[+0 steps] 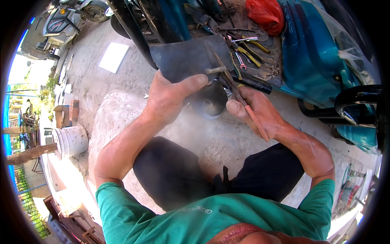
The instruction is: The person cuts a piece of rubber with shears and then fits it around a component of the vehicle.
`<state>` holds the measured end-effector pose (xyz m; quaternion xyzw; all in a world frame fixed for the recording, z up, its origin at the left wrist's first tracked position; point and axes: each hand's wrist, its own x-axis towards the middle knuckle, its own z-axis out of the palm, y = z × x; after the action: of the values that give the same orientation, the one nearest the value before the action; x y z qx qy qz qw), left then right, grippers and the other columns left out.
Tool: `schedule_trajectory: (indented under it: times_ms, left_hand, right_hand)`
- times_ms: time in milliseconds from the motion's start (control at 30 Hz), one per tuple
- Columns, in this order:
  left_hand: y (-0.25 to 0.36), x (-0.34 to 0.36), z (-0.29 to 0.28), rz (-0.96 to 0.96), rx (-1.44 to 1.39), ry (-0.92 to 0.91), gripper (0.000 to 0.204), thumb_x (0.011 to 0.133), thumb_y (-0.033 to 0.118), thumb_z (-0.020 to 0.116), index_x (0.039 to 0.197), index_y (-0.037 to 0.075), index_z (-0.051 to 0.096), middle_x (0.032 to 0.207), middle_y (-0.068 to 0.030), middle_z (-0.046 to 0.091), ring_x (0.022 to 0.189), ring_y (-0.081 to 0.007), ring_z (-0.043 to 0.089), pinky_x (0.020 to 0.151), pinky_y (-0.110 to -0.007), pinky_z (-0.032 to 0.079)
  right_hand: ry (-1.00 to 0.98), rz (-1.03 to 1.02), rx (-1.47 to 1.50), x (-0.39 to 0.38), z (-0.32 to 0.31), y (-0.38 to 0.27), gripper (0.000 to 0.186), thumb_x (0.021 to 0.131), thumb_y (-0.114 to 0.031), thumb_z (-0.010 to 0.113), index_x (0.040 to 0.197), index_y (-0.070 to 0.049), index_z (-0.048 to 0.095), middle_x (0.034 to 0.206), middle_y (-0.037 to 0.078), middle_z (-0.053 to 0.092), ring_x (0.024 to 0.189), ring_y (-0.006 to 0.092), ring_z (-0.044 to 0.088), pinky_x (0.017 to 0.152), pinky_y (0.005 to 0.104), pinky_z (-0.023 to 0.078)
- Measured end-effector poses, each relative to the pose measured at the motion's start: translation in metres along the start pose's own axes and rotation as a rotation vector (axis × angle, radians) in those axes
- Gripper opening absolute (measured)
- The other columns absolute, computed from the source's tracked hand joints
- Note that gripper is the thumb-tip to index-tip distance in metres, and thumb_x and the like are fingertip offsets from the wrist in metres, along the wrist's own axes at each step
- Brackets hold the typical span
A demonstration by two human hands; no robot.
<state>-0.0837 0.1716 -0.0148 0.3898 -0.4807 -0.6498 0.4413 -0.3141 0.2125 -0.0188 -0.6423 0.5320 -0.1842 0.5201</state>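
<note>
My left hand (174, 93) grips a black rubber-like sheet (183, 59), its thumb on top and its other fingers mostly hidden underneath. Closed around a rusty shears-like tool (239, 95) with an orange-sleeved handle (256, 122), my right hand (260, 107) stays at the sheet's right side. The tool's thin tip crosses the sheet near its right edge; whether it is cutting cannot be made out. Below the sheet, between my hands, is a dark round object (209, 101) with a pale lower rim, partly covered.
Several pliers and wrenches (248, 53) lie on a dirty footboard beside a red plastic bag (266, 16) and teal vehicle panels (310, 49). A white board (114, 57) lies on the concrete. At the left stand a white bucket (71, 141) and a parked scooter (59, 24).
</note>
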Motion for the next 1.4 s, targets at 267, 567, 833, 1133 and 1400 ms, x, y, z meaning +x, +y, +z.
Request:
schedule_trajectory:
  times_ms: [267, 567, 833, 1133, 1400]
  left_hand:
    - [0.001, 0.003, 0.0, -0.001, -0.051, -0.018, 0.03, 0.087, 0.009, 0.072, 0.114, 0.0, 0.064, 0.102, -0.0047, 0.068, 0.09, -0.014, 0.065, 0.08, -0.029, 0.053]
    - [-0.003, 0.004, -0.006, 0.018, 0.006, -0.009, 0.028, 0.087, 0.011, 0.072, 0.113, 0.001, 0.064, 0.099, -0.005, 0.068, 0.088, -0.0138, 0.064, 0.078, -0.028, 0.052]
    - [0.0, 0.004, -0.004, 0.029, -0.002, 0.049, 0.028, 0.087, 0.013, 0.072, 0.111, 0.0, 0.065, 0.097, -0.0066, 0.069, 0.088, -0.0136, 0.065, 0.079, -0.028, 0.053]
    - [-0.003, 0.005, -0.002, 0.039, -0.027, 0.052, 0.027, 0.088, 0.011, 0.072, 0.111, 0.0, 0.066, 0.098, -0.0063, 0.07, 0.088, -0.0136, 0.065, 0.08, -0.029, 0.053]
    - [-0.004, 0.007, -0.003, 0.042, -0.003, 0.043, 0.027, 0.088, 0.011, 0.072, 0.111, 0.0, 0.066, 0.098, -0.006, 0.07, 0.088, -0.0131, 0.065, 0.08, -0.028, 0.053]
  right_hand:
    - [-0.025, 0.02, 0.017, 0.002, 0.0, 0.003, 0.082, 0.084, -0.079, 0.053, 0.091, 0.003, 0.064, 0.078, 0.012, 0.06, 0.076, 0.0239, 0.059, 0.069, 0.0409, 0.047]
    - [0.086, -0.102, 0.074, 0.005, 0.009, 0.016, 0.07, 0.087, -0.064, 0.061, 0.102, 0.004, 0.067, 0.086, 0.016, 0.066, 0.082, 0.0276, 0.063, 0.075, 0.0411, 0.049]
    - [-0.056, 0.04, 0.214, 0.001, 0.007, 0.01, 0.073, 0.081, -0.08, 0.057, 0.084, -0.006, 0.054, 0.061, -0.004, 0.042, 0.051, 0.007, 0.042, 0.045, 0.0263, 0.033]
    - [-0.036, 0.06, 0.127, 0.003, 0.006, 0.013, 0.068, 0.09, -0.067, 0.056, 0.091, 0.001, 0.067, 0.066, 0.006, 0.056, 0.063, 0.0165, 0.055, 0.059, 0.0356, 0.044]
    - [-0.032, 0.025, 0.118, 0.002, 0.006, 0.008, 0.07, 0.09, -0.067, 0.057, 0.093, 0.002, 0.068, 0.073, 0.009, 0.06, 0.072, 0.0204, 0.059, 0.066, 0.0379, 0.046]
